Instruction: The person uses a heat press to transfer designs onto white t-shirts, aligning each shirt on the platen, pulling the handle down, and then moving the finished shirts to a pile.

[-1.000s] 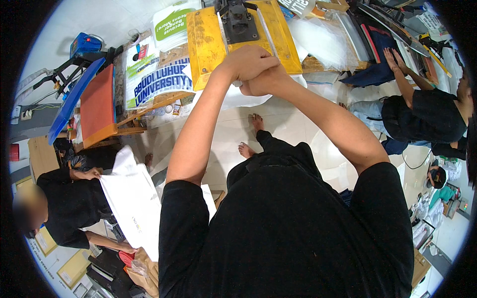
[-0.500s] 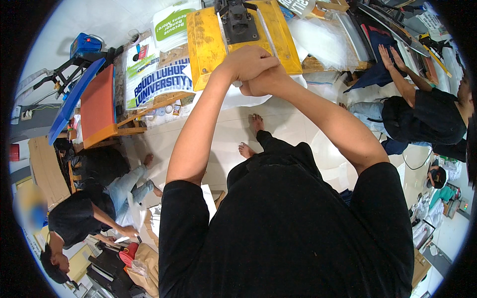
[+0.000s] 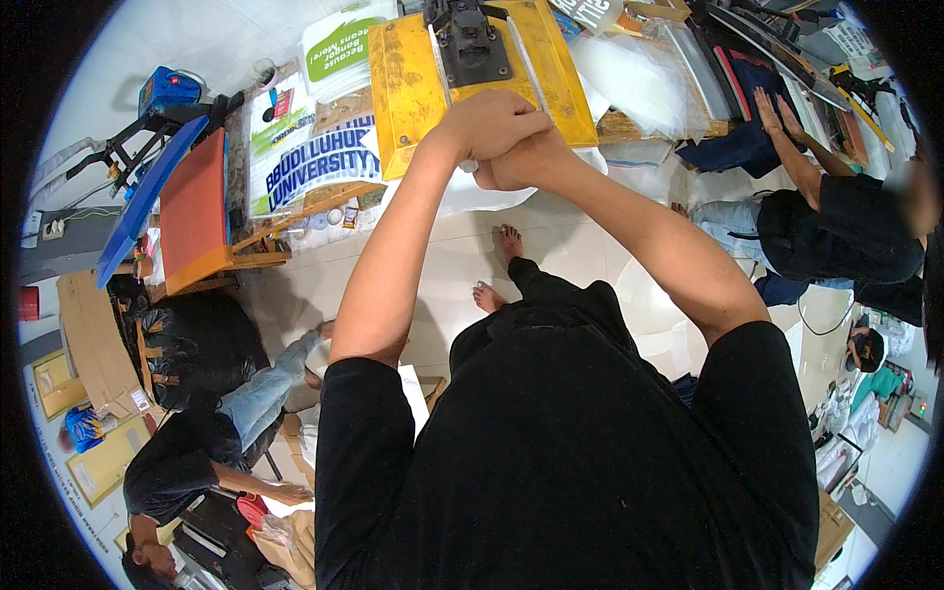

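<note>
The left hand (image 3: 484, 120) was folded over the right hand (image 3: 531, 162), its fingers curled in; both sat in front of the yellow press plate (image 3: 408, 98), overlapping its near edge in the view. The right hand was also closed, wrapped on a handle (image 3: 470, 166) of which only a small pale end showed at the plate's near edge; the fingers hid the rest. Whether the left hand touched the handle too, I could not tell.

A black metal bracket (image 3: 470, 49) was bolted on top of the plate, toward its far side. A white sheet (image 3: 492, 200) stuck out below the plate's near edge. Just left of the plate lay a white piece with blue lettering (image 3: 320, 162), and beyond that, at the plate's far left, a green-and-white piece (image 3: 344, 54). Clear plastic sheets (image 3: 644, 84) were heaped just right of the plate.

Farther left of the plate stood an orange board (image 3: 194, 211) in a tilted position, with a blue panel (image 3: 147, 206) on its outer side. Well to the right of the plate, a co-worker's hands (image 3: 767, 110) were spread over navy cloth (image 3: 723, 147). Well in front of the plate and to its left, another co-worker (image 3: 182, 457) bent near a brown paper bag (image 3: 290, 541).
</note>
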A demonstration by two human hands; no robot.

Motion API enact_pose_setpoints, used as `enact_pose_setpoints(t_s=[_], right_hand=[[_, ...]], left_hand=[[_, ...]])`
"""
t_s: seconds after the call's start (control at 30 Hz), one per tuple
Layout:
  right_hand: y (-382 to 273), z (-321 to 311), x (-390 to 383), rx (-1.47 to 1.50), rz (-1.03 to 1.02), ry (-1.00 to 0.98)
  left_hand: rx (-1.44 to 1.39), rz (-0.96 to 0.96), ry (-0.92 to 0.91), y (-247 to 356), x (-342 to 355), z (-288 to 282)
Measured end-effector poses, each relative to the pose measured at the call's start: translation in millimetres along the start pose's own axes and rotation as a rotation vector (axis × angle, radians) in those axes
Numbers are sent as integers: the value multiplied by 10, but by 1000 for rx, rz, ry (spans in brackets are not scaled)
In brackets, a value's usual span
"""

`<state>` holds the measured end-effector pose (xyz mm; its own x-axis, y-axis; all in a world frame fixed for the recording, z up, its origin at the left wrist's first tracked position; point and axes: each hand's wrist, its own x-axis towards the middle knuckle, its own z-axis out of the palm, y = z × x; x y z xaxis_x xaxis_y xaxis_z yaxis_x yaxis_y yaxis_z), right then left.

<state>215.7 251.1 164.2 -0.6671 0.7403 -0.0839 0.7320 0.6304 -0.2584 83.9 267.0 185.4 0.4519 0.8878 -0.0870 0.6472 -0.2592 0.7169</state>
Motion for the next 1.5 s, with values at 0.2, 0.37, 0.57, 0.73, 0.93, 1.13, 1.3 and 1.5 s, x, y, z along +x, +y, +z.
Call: enact_pose_setpoints(t_s=[0.2, 0.37, 0.57, 0.73, 0.93, 1.13, 1.3, 1.5], right_hand=[[-1, 10, 6, -41, -36, 75], [47, 19, 42, -67, -78, 83], [97, 134, -41, -65, -160, 203], [4, 67, -98, -17, -126, 188], [-244, -799, -73, 60, 5, -37], [-103, -693, -10, 102, -171, 214], [-346, -1355, -106, -124, -141, 162], [-452, -2181, 228, -385, -156, 484]], left_hand=[[18, 6, -2, -45, 19, 13], [30, 84, 95, -69, 24, 28], [-30, 27, 142, 105, -75, 21], [-55, 19, 140, 95, -100, -9], [116, 244, 132, 65, 206, -323], [-63, 65, 274, 580, -325, -446], [-267, 508, 1007, 617, -743, -217], [-268, 157, 1385, -255, -1377, 773]])
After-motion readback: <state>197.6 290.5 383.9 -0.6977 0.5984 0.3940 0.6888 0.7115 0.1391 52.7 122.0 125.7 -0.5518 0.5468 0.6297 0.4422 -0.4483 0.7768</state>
